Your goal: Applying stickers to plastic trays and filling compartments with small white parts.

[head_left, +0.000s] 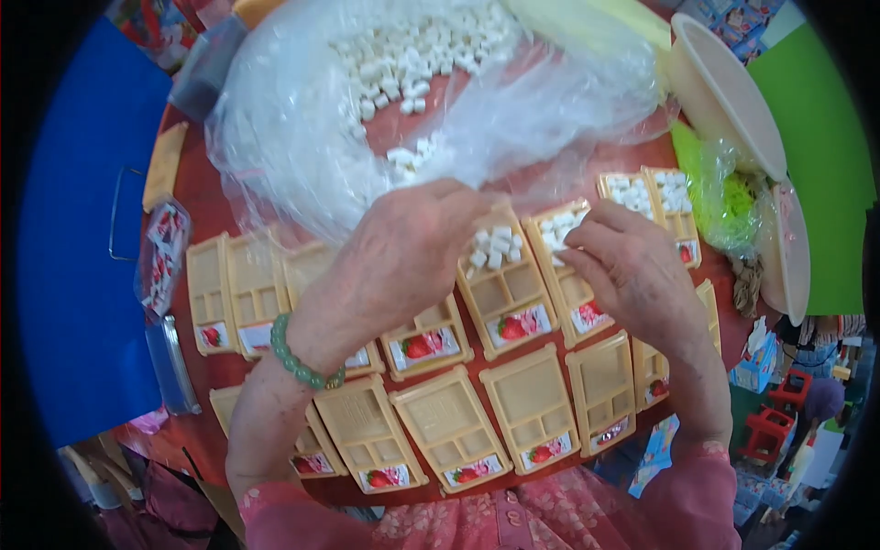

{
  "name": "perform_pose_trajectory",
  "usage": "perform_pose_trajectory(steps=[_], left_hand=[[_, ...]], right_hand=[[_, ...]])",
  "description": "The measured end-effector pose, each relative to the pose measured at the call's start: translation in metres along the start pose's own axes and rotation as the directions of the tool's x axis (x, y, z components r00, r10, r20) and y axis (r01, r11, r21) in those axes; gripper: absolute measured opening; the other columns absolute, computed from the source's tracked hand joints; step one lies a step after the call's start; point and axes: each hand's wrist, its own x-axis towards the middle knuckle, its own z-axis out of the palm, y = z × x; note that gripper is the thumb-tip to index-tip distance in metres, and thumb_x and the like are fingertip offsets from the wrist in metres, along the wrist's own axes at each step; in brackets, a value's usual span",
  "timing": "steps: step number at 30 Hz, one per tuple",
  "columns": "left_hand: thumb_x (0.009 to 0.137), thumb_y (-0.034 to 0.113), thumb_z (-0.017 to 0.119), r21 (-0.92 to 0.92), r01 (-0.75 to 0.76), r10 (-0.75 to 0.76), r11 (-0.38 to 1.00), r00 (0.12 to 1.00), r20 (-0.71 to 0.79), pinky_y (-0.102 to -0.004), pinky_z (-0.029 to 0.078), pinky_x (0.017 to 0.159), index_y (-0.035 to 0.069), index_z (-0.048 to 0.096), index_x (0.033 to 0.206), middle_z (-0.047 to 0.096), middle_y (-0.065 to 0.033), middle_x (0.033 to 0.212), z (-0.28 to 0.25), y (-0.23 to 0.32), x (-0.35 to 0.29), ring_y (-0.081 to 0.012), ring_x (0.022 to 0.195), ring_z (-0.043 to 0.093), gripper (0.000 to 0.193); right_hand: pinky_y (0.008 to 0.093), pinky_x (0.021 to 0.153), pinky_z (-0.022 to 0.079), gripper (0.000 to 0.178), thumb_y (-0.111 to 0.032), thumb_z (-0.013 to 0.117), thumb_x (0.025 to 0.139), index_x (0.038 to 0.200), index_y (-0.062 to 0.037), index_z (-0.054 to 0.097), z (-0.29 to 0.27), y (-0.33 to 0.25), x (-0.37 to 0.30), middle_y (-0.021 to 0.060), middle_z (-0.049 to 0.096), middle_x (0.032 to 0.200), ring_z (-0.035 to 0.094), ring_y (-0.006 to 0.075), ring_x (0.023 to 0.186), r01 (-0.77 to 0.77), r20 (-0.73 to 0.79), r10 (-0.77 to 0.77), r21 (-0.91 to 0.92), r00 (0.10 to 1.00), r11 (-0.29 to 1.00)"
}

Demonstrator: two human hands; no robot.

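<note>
My left hand (412, 243), a green bead bracelet (298, 357) on its wrist, reaches over the upper row of cream divided trays. Its fingers bend together at the top edge of one tray (510, 284) whose big compartment holds small white cubes (495, 246), perhaps candy; what the fingers hold is hidden. My right hand (632, 261) is closed with thumb and fingertips together over the cubes of the neighbouring tray (576, 291); I cannot make out anything between them. A strawberry-printed packet (522, 324) lies in the lower compartment of the left one of these two trays.
A big clear plastic bag (284, 119) with many white cubes (412, 55) spreads across the far side of the red table. Nearer me runs another row of trays (449, 426) with packets. Two filled trays (674, 197), yellow-green shreds (733, 202) and a pale basin (724, 96) stand right.
</note>
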Motion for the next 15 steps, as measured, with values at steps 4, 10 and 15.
perform_pose_trajectory(steps=[4,10,15], left_hand=[[0.081,0.003,0.063,-0.021,0.027,-0.032,0.999,0.965,-0.258,-0.0307,0.048,0.059,-0.001,0.065,0.098,0.067,-0.0131,0.086,-0.021,-0.008,0.001,-0.0188,0.067,0.064,0.017],[0.082,0.009,0.064,0.134,0.283,-0.238,0.95,0.93,-0.28,-0.0367,0.049,0.067,-0.003,0.064,0.097,0.067,-0.0172,0.089,-0.036,-0.064,0.026,-0.0262,0.077,0.065,0.019],[0.075,0.006,0.065,0.381,0.466,-0.421,0.798,0.885,-0.2,-0.044,0.048,0.087,-0.005,0.058,0.098,0.057,-0.0264,0.102,-0.019,-0.078,0.049,-0.0405,0.098,0.057,0.027]], right_hand=[[0.0374,0.065,0.046,0.01,-0.009,0.063,0.082,0.084,0.0005,0.062,-0.005,-0.007,0.042,0.0135,0.057,0.078,0.058,0.0302,0.072,0.161,-0.153,-0.134,0.181,0.979,0.97],[0.0388,0.079,0.048,0.025,-0.017,0.061,0.082,0.099,0.0011,0.063,0.036,0.01,0.161,0.0183,0.064,0.094,0.061,0.0321,0.086,0.133,-0.069,-0.121,0.225,0.99,0.965],[0.043,0.088,0.046,0.048,-0.029,0.068,0.072,0.109,0.0012,0.061,0.073,0.026,0.22,0.0248,0.059,0.11,0.057,0.0366,0.103,0.107,0.218,-0.105,0.0,0.97,0.994]])
